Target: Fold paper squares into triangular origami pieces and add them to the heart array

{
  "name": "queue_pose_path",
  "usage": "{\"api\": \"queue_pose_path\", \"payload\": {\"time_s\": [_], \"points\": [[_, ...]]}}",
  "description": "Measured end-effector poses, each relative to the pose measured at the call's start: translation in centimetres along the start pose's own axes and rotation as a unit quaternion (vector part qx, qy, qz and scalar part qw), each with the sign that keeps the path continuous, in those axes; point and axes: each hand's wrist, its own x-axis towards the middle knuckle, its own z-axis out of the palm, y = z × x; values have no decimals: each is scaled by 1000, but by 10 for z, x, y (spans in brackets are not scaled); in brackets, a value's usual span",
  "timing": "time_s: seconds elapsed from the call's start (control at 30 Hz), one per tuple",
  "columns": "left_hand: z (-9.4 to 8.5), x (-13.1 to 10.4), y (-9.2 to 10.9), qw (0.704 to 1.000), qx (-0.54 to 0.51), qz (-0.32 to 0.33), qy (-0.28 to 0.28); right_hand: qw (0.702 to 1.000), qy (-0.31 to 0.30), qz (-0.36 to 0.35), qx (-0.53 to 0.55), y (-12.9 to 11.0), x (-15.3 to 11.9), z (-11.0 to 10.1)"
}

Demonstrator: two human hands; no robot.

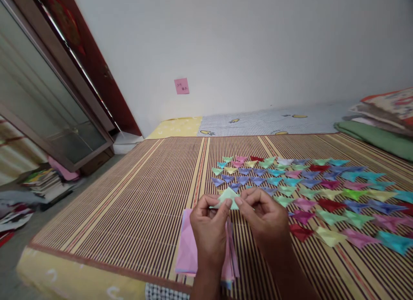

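Note:
Between my two hands is a pale green piece of folded paper (229,196), its pointed top facing away from me. My left hand (211,224) pinches its left side, the thumb lying on the near face. On the other side my right hand (266,214) grips the right part with thumb and curled fingers. Below and partly behind my left hand lies a stack of pink paper sheets (186,248). Rows of small folded paper pieces (331,194) in many colours spread over the striped mat (135,209) beyond and to the right of my hands.
A white wall with a pink note (181,86) stands behind the bed. Folded bedding, including a green cloth (374,138), is piled at the far right. On the left are a glass-panelled cabinet door (48,85) and a stack of books (45,184) near the floor.

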Motion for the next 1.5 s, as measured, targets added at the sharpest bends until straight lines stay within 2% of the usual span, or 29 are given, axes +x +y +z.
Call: {"api": "queue_pose_path", "payload": {"time_s": [0.1,0.2,0.27,0.6,0.67,0.83,0.93,1.1,1.17,1.27,1.4,1.5], "points": [[0,-1,1,1000,4,-1,-14,1000,-1,29,-9,3,2,-4],[1,-2,3,999,13,-9,-29,997,-49,61,-24,3,4,-8],[1,-3,4,999,17,-12,-32,995,-67,57,-40,1,5,-10],[2,-4,3,999,18,-44,-22,996,-36,43,-69,-9,1,-4],[1,-2,5,997,15,-66,-41,996,-37,46,-69,-11,1,-4],[-6,7,9,984,29,-103,-139,993,-73,47,-85,-12,3,-8],[-10,9,10,983,38,-100,-152,991,-87,52,-92,-10,4,-9],[-10,6,12,979,27,-114,-169,994,-73,71,-32,-8,3,-7],[-9,5,13,979,16,-119,-165,995,-69,62,-29,-9,3,-7],[-8,5,15,984,13,-109,-143,996,-69,12,-57,-9,4,-10],[-8,5,16,988,10,-101,-115,991,-96,-38,-85,-10,7,-15],[-9,5,15,989,22,-92,-116,988,-108,-54,-95,-11,8,-16]]}}
